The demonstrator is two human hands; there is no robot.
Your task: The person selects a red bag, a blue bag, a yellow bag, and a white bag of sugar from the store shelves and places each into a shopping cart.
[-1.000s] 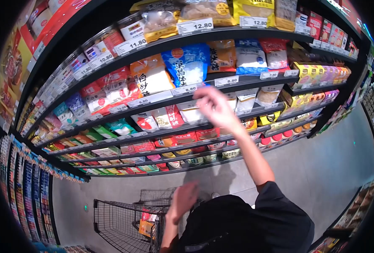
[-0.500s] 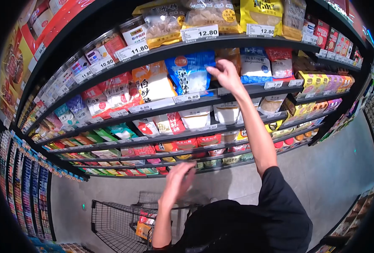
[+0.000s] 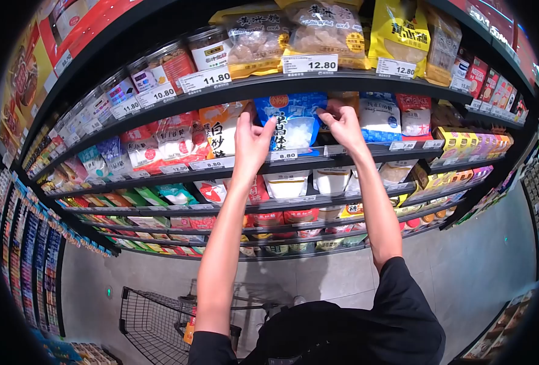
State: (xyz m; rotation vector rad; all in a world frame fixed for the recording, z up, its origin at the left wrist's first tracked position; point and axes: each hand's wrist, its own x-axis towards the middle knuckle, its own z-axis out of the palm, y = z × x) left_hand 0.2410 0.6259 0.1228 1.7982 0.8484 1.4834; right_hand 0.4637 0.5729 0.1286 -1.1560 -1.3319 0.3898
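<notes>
Roughly upright, blue bag (image 3: 296, 123), front outward.

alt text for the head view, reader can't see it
A person's left hand and right hand reach to opposite sides of a blue bag on a shop shelf. Yellow bags sit above; a wire cart stands at lower left.

The person wears a black short-sleeved top (image 3: 342, 331) with small, faint pale lettering low on the front, the forearms bare.
</notes>
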